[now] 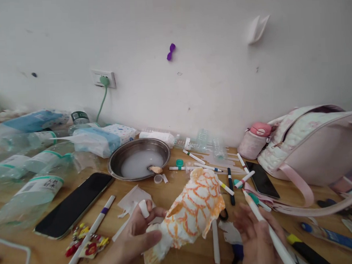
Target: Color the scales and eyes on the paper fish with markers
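Observation:
My left hand [141,225] grips a fish-shaped paper model [193,208] near its narrow tail end. The model is white and crumpled, with orange scale lines drawn over its body. A small white marker cap [143,208] is tucked between fingers of the same hand. In my right hand [260,233] is a white marker [267,227], its orange-red tip pointing up and away from me. The tip is apart from the fish, to its right. Beneath the fish lie a white pen [216,242] and torn white paper [231,233].
A metal bowl [112,169] of cloudy liquid stands behind, beside a tissue pack [104,138]. Plastic bottles [45,186] and a phone [74,205] lie left. Several markers [230,186] are scattered beyond the fish. A pink bag [315,150] and flask [253,141] stand right.

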Available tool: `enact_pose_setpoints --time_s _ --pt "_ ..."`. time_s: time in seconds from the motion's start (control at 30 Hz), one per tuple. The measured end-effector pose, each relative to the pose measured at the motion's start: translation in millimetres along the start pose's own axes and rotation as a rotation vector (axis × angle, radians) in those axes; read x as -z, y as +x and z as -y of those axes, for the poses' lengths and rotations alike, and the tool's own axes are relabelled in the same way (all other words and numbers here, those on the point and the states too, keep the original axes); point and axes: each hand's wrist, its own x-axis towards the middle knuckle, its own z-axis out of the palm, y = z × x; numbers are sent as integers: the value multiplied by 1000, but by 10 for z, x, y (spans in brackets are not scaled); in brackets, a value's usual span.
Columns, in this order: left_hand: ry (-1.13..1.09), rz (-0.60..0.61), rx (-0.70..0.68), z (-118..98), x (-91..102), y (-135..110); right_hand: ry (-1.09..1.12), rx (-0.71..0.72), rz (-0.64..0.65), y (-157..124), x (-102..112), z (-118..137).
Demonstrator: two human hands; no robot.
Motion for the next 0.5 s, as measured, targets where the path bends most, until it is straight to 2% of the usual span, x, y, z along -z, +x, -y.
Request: enact_pose_setpoints --time_s 0.03,0.07,0.13,0.2,0.23,0.3,0.4,0.43,0.5 --pt "41 37 -49 47 21 26 27 -38 -30 30 24 -51" --pt "85 23 -116 93 38 43 51 -72 -26 50 43 -94" --pt "165 -14 -253 168 56 39 108 -216 78 51 60 -153" --pt "266 20 -323 215 52 -7 164 -354 172 7 43 -181" --pt "315 47 -341 232 44 -38 189 -382 172 -26 26 -193" --pt "384 35 -365 256 26 -92 246 -385 122 -93 -7 -230" --pt "409 -89 -408 277 29 -115 287 -377 113 -147 -18 -318" --pt "424 -90 -412 278 44 -105 281 -381 140 -148 -13 -342" --pt "485 5 -411 274 88 -72 275 -391 195 -130 -12 -348"
